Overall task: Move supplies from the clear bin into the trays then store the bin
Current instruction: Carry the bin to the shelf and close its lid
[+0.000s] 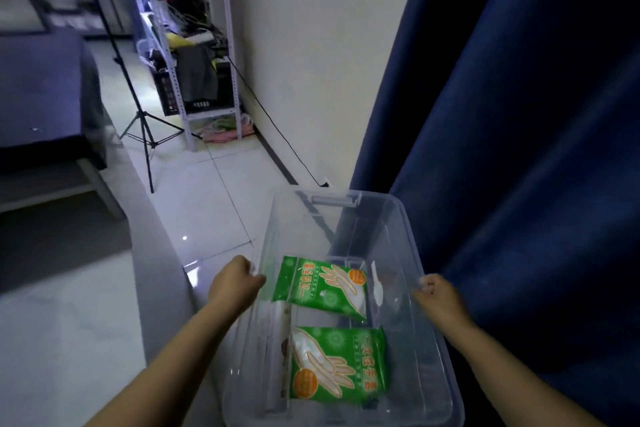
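White floor tiles (214, 204) show beneath; clear rectangular plastic bin (377, 218) hangs at six o'clock, carrying two green glove packets (322, 282); left hand (235, 279) and right hand (438, 295) clench opposite rims, seemingly for level carrying; blue curtain (519, 149) at three.

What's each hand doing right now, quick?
Left hand: closed on the left rim of the clear bin.
Right hand: closed on the bin's right rim.
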{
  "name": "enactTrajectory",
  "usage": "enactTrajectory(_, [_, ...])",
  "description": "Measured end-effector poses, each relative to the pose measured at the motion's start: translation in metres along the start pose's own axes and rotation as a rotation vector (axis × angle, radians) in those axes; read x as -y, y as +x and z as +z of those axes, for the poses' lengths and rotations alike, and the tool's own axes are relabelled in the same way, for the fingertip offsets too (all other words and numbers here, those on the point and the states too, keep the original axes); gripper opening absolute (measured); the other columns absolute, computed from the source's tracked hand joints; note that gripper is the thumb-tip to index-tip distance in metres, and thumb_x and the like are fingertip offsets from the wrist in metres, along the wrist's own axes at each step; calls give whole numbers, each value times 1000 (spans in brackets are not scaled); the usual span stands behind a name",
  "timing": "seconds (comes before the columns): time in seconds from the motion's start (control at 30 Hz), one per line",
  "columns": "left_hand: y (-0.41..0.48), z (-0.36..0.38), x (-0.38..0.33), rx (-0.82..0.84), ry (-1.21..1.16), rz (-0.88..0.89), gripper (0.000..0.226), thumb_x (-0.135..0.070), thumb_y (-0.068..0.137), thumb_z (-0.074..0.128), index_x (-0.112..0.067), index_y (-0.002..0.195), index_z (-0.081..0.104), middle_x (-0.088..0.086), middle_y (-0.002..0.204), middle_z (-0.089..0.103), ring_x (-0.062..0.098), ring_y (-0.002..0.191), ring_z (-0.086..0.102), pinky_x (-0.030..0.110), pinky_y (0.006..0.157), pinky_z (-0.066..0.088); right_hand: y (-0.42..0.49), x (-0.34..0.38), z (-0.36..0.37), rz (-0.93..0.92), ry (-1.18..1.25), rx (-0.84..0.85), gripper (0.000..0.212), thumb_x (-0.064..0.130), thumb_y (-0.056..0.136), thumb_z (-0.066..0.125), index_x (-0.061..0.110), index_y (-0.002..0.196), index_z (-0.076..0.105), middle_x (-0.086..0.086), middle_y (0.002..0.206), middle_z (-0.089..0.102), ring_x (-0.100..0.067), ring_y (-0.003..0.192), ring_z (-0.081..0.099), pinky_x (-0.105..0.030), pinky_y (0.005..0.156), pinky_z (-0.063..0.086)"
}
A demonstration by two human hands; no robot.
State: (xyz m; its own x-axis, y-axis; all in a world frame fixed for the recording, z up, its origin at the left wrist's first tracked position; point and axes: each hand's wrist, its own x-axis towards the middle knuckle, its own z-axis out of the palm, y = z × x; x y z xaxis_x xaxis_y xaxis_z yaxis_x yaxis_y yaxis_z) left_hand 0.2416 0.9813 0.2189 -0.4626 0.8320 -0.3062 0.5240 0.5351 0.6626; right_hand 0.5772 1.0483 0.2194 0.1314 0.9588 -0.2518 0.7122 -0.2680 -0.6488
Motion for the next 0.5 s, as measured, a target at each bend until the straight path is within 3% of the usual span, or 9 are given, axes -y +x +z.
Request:
enactTrajectory(0.13, [53, 0, -19, -60, -74, -80, 16, -18, 76, 63, -11, 77, 49, 23, 85, 68, 38, 80, 66, 39, 76, 53, 85, 41, 10, -69, -30, 112, 26, 7, 78, 64, 22, 66, 47, -4, 70, 56, -17, 61, 52, -25, 55, 40])
enactTrajectory(0.23, [81, -2, -25, -123, -151, -156, 16, -13, 77, 64, -5, 85, 52, 26, 87, 66, 42, 82, 65, 45, 76, 54, 137, 74, 24, -119, -6, 189, 26, 6, 81, 63, 20, 67, 46, -1, 67, 53, -18, 62, 49, -25, 55, 37])
enactTrajectory(0.5, [168, -29, -18, -287, -198, -316, 15, -10, 79, 62, -9, 77, 47, 15, 77, 54, 32, 72, 56, 34, 65, 45, 239, 176, 83, -270, -25, 335, 6, 4, 81, 58, 8, 80, 54, -4, 68, 51, -19, 64, 47, -27, 57, 34])
